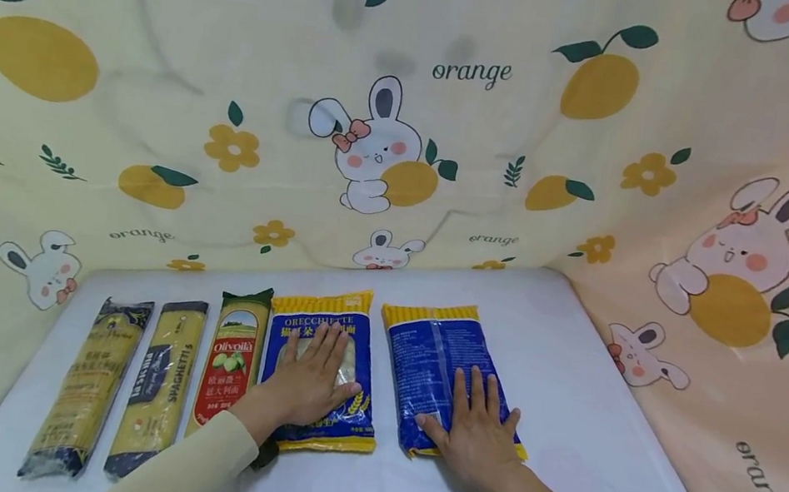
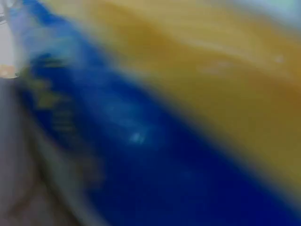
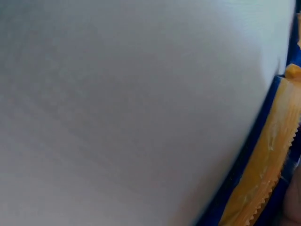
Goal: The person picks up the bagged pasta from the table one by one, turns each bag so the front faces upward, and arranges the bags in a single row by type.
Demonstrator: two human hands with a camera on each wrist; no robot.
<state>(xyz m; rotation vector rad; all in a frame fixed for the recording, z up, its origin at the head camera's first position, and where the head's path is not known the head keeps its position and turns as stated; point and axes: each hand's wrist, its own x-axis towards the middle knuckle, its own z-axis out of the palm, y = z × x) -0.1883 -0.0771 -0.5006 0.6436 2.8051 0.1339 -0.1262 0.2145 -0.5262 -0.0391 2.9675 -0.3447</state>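
In the head view my left hand (image 1: 307, 381) lies flat, fingers spread, on a blue and yellow bag of orecchiette pasta (image 1: 365, 368). To its right, a second blue and yellow bag (image 1: 425, 351) lies with its printed text side up. My right hand (image 1: 481, 439) rests on the lower right part of that bag, fingers straight and thumb out to the side. Close up in the left wrist view, the orecchiette bag (image 2: 141, 141) shows blurred. A yellow crimped end of the second bag (image 3: 261, 174) appears at the right of the right wrist view.
Left of the bags lie a red and green Olivoilà pasta pack (image 1: 227, 357), a spaghetti pack (image 1: 158, 389) and another long pasta pack (image 1: 88, 388), side by side on the white table (image 1: 559, 370). A printed cloth (image 1: 272, 94) hangs behind the table and along its right side.
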